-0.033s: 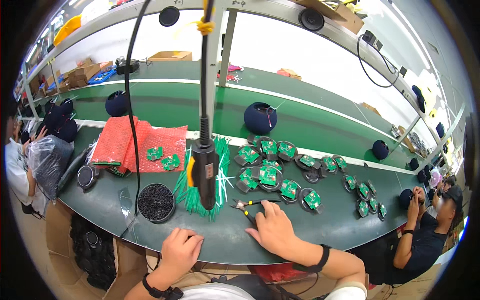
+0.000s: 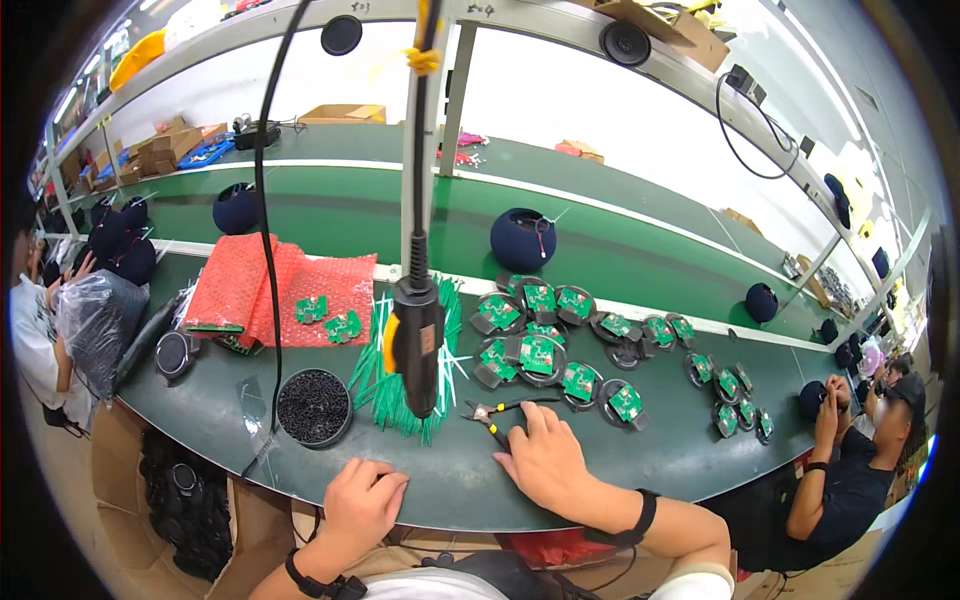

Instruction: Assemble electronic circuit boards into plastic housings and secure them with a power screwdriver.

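My right hand [image 2: 550, 465] lies on the dark green table, thumb apart from its stretched fingers, holding nothing. Its fingertips are beside or on a handle of the small cutting pliers [image 2: 486, 411], which have black and yellow grips; contact is unclear. At the table's near edge my left hand [image 2: 366, 500] rests with curled fingers and nothing visible in it. Between and beyond the hands an electric screwdriver [image 2: 415, 345] hangs over a bundle of green cable ties [image 2: 448, 330]. A round tub of black screws [image 2: 313, 408] stands beyond my left hand.
Several round speakers carrying green circuit boards [image 2: 578, 381] cover the table's right half. Red bubble wrap [image 2: 325, 275] with boards lies at the left. A dark blue round shell [image 2: 522, 240] sits on the green belt [image 2: 390, 215] behind. A co-worker [image 2: 850, 480] sits at right.
The hanging screwdriver has swung slightly to the right. Both hands stay nearly where they were, and the pliers have not moved.
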A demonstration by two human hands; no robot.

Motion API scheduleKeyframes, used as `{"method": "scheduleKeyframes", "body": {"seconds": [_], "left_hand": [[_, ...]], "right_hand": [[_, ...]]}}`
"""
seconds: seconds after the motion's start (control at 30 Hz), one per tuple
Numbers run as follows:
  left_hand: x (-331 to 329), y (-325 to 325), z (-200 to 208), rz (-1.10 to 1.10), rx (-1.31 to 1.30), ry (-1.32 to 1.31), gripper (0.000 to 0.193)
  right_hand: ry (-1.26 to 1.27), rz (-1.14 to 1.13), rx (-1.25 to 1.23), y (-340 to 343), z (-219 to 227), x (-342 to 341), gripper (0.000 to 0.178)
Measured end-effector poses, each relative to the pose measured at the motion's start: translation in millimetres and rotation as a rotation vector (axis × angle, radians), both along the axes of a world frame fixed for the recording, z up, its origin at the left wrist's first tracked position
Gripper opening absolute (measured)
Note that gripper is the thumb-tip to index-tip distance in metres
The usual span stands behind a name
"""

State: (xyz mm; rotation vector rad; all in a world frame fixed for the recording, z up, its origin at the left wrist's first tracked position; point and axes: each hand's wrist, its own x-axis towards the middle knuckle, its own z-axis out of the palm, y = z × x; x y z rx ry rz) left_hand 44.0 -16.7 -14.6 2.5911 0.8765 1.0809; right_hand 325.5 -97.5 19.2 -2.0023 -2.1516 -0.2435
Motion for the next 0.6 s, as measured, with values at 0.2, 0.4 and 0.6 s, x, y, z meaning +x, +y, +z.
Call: {"method": "scheduleKeyframes", "body": {"seconds": [0.2,0.4,0.6], "left_hand": [[-4,-2,3,0.000,-0.023,0.017,0.016],[-3,-2,8,-0.007,-0.063,0.011,0.017],[1,2,5,0.004,-0.043,0.018,0.017]], "right_hand": [[-0.021,0.115,0.043,2,17,4,0.030],[1.790,0.103,-0.199,38,50,95,0.042],[1.466,-0.181,0.101,113,69,203,0.044]]}}
